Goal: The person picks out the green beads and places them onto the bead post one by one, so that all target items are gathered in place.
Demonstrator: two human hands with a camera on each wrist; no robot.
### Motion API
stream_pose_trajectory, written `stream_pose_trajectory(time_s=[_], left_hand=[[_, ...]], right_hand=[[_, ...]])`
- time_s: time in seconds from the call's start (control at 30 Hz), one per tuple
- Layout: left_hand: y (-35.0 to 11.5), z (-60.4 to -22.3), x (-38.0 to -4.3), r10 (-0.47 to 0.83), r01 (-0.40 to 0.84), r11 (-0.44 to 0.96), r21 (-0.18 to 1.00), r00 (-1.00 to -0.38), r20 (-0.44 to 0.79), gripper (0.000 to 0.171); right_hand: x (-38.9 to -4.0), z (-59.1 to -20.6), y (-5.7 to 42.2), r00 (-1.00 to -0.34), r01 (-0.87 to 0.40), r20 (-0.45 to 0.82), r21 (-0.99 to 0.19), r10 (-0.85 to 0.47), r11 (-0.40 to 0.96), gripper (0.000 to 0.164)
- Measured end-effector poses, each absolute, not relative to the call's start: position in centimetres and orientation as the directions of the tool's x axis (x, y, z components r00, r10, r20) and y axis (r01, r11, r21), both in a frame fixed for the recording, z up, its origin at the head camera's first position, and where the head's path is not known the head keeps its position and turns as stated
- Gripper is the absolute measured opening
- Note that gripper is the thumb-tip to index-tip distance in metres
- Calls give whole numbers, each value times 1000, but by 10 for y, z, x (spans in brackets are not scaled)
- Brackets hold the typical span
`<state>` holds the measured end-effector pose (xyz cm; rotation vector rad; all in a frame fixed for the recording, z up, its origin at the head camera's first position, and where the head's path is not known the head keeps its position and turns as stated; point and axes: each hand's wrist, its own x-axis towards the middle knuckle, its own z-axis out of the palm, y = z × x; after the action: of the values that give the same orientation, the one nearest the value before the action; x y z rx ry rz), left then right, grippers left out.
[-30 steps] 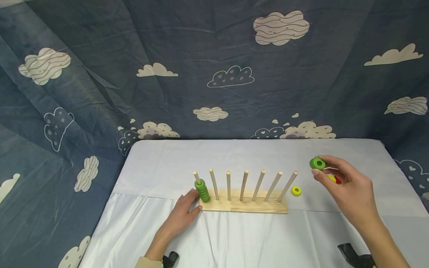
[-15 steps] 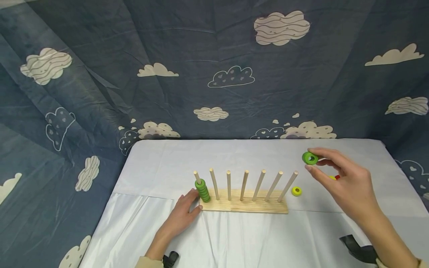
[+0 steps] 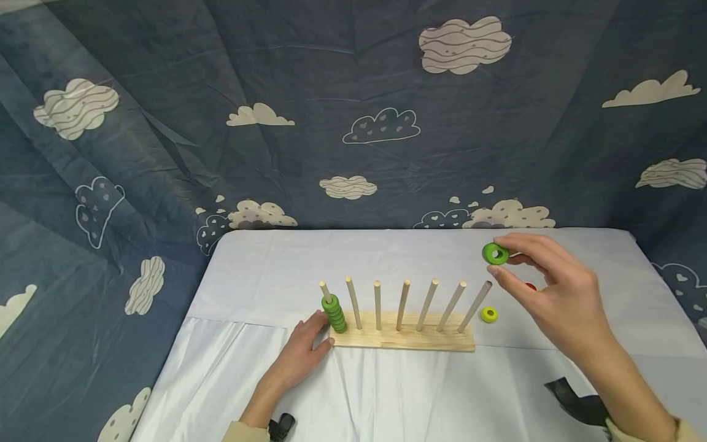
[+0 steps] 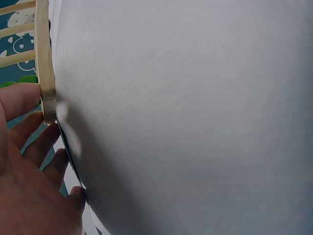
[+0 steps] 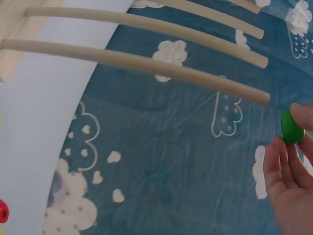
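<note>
A wooden peg rack (image 3: 403, 342) stands on the white cloth, its upright pegs in a row. Several green rings (image 3: 334, 315) are stacked on the leftmost peg; the other pegs are bare. My left hand (image 3: 298, 350) holds the rack's left end, thumb at the front edge and fingers at the end, as the left wrist view (image 4: 34, 166) also shows. Raised above and right of the rack, my right hand (image 3: 560, 294) pinches a green ring (image 3: 486, 254) between thumb and fingertips. In the right wrist view this green ring (image 5: 292, 128) is beyond the tip of the nearest peg (image 5: 186, 73).
A yellow ring (image 3: 485, 318) lies just right of the rack. Partly hidden behind my right hand is a red ring (image 3: 531, 286). A dark cloud-patterned cloth (image 3: 309, 153) hangs behind the table's far edge.
My right hand has moved left and slightly up with the green ring, closer to the rack's rightmost peg. The left hand and the rack have kept still.
</note>
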<state>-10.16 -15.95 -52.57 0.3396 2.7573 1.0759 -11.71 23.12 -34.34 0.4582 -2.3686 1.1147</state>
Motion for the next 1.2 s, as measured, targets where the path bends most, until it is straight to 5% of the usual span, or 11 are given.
stream_pose_trajectory(time_s=[0.93, 1.2], left_hand=[[-159, -525, -101, 268, 156, 716, 681, -961, -62, 51], [-160, -525, -101, 266, 143, 720, 679, -961, -79, 51]], right_hand=[[-125, -330, 184, -779, -605, 587, -615, -218, 506, 55], [-123, -332, 167, -813, -572, 529, -648, -243, 502, 51]])
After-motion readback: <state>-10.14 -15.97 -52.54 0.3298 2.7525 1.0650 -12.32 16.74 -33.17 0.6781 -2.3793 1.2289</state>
